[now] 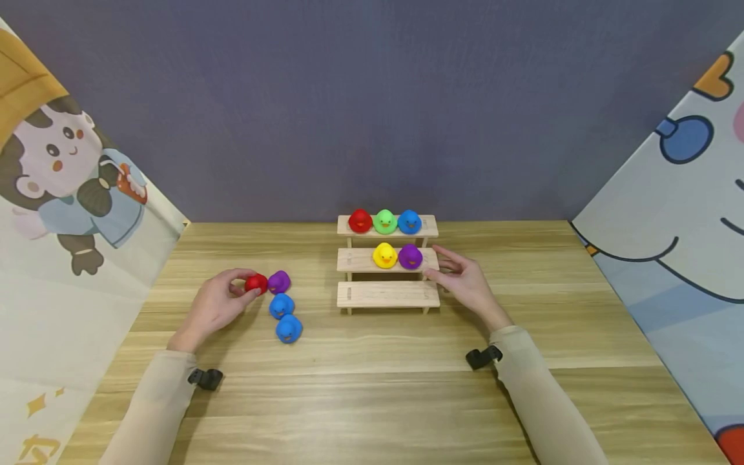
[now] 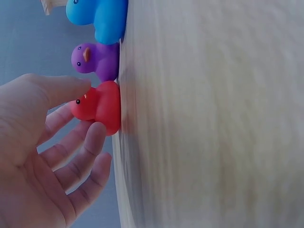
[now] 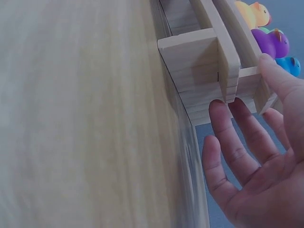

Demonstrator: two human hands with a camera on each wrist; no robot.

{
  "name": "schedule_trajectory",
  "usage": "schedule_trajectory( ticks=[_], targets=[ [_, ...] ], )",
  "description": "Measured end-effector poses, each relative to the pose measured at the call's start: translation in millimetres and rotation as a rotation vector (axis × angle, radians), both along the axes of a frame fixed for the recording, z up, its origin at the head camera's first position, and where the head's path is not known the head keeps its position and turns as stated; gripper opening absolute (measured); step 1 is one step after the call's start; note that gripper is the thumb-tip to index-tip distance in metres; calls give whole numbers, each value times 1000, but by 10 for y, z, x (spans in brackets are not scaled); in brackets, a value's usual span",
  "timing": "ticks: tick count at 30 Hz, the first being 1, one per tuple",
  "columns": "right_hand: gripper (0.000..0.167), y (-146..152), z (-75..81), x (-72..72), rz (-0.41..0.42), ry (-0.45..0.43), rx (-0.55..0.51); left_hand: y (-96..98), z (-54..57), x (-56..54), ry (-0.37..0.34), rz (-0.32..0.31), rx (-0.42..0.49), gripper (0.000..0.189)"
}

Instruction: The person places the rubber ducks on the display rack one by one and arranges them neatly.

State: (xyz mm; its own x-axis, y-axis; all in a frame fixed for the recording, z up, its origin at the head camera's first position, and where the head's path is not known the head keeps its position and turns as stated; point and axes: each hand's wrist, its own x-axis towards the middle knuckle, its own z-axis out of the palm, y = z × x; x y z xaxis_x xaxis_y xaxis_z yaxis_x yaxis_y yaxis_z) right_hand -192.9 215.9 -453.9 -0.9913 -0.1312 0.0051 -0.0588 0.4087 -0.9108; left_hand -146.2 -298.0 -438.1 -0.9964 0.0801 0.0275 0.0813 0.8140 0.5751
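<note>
On the left of the table, my left hand (image 1: 217, 300) has its thumb and fingers around a red rubber duck (image 2: 105, 107), pinching it at table level. A purple duck (image 1: 279, 282) stands right beside it, and two blue ducks (image 1: 281, 306) sit nearer the front. My right hand (image 1: 465, 281) is at the right end of a three-step wooden stand (image 1: 372, 295). Its thumb touches the middle step near another purple duck (image 3: 271, 42), while its loosely extended fingers reach the stand's side.
The stand's top step carries a red duck (image 1: 360, 221), a green duck (image 1: 385, 221) and a blue duck (image 1: 409, 222). A yellow duck (image 1: 385, 255) shares the middle step with the purple one. A grey-blue wall panel (image 1: 372, 110) rises behind the table, with printed panels at both sides.
</note>
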Motion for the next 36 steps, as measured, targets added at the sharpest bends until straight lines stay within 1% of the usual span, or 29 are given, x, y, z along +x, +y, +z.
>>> schedule_trajectory(
  ticks=[8, 14, 19, 27, 36],
  targets=[
    [72, 3, -13, 6, -9, -3, -3, 12, 6, 16, 36, -10, 10, 41],
    [71, -4, -25, 9, -12, -20, -12, 4, 13, 39, 26, 7, 14, 43],
    [69, -2, -32, -1, -17, -11, -7, 8, 27, 40, 22, 16, 9, 43],
    [69, -8, -26, -2, -12, 3, 0, 27, 57, 14, 41, 19, 3, 41],
    [68, 0, -11, 9, -7, 8, 4, 65, 112, 46, 59, 33, -17, 43]
  ],
)
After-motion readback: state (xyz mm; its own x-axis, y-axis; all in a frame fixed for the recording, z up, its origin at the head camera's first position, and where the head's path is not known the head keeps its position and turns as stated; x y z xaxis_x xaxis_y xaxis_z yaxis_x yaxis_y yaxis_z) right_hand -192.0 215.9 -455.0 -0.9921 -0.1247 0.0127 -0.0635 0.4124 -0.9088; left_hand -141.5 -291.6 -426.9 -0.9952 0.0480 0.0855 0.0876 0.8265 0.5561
